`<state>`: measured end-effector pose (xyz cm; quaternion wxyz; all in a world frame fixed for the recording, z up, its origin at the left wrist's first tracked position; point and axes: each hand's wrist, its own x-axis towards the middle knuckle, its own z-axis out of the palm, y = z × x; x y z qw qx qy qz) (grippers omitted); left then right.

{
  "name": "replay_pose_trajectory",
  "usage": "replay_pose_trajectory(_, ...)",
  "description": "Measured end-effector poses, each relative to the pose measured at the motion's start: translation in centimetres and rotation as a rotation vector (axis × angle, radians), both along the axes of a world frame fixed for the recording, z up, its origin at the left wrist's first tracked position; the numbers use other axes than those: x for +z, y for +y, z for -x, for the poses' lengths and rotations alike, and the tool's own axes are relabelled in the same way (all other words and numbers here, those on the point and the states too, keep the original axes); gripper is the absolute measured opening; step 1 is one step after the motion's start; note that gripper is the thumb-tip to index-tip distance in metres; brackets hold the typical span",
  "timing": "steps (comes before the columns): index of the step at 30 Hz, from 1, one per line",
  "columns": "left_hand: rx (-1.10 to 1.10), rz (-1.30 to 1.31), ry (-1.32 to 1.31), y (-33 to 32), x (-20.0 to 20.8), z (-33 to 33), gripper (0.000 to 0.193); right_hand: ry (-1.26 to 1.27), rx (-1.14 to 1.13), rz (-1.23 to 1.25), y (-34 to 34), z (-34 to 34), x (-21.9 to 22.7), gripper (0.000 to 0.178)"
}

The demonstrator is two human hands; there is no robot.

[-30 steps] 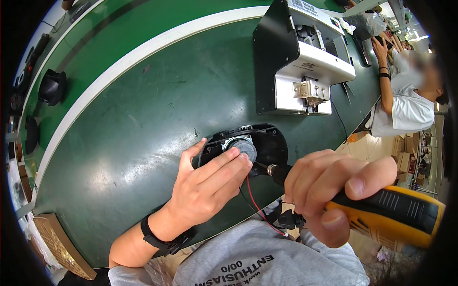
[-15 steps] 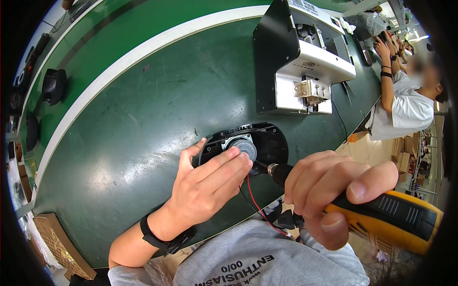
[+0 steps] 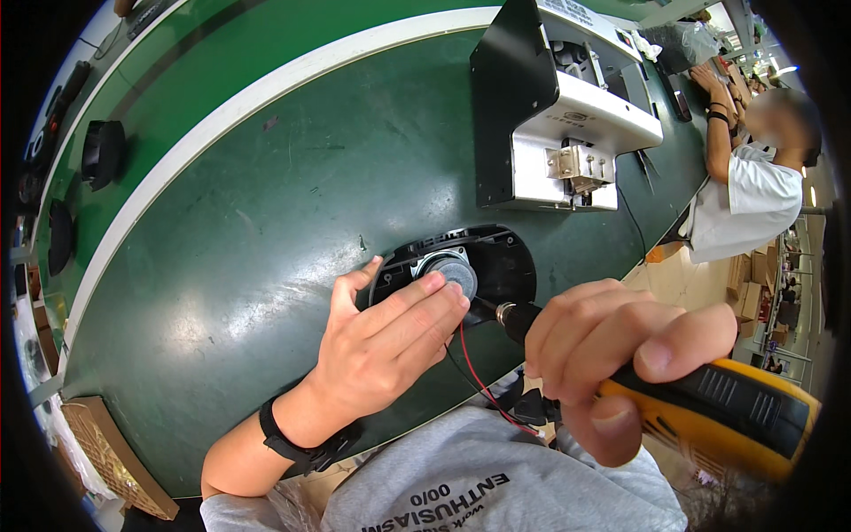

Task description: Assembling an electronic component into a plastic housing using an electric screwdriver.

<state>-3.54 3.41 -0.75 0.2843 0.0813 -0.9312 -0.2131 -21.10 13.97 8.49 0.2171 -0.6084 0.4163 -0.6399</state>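
A round grey speaker (image 3: 452, 268) with a square metal frame sits in an oval black plastic housing (image 3: 503, 264) on the green table. My left hand (image 3: 381, 344) is closed over them, its fingers pressed together on the speaker and its thumb against the housing's left edge. The fingers cover part of the speaker. In my right hand (image 3: 620, 355) is a yellow and black electric screwdriver (image 3: 722, 412). Its bit points left into the housing, beside the speaker; the tip's contact is hidden. Red and black wires (image 3: 472, 372) run from under my left fingers toward my shirt.
A black and silver bench machine (image 3: 567, 124) stands beyond the housing, to the right. Black parts (image 3: 104, 154) lie past the white divider (image 3: 266, 97) at the left. A brown tray (image 3: 115, 457) is at the lower left. Another person (image 3: 753, 186) works at the far right.
My right hand and the screwdriver have shifted very slightly left. My left hand, the speaker and the housing stay in place. The other person's head and arm have moved.
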Motion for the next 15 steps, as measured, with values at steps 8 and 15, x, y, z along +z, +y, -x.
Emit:
replay_pose_trajectory(8, -0.003, -0.005, -0.009, 0.1, -0.1, 0.2, 0.040, -0.035, 0.045, 0.000, -0.2, 0.5, -0.5, 0.036)
replay_pose_trajectory(15, -0.013, 0.007, 0.052, -0.6, 0.6, -0.2, 0.033, -0.038, 0.051, 0.047, -1.1, -0.3, -1.0, 0.036)
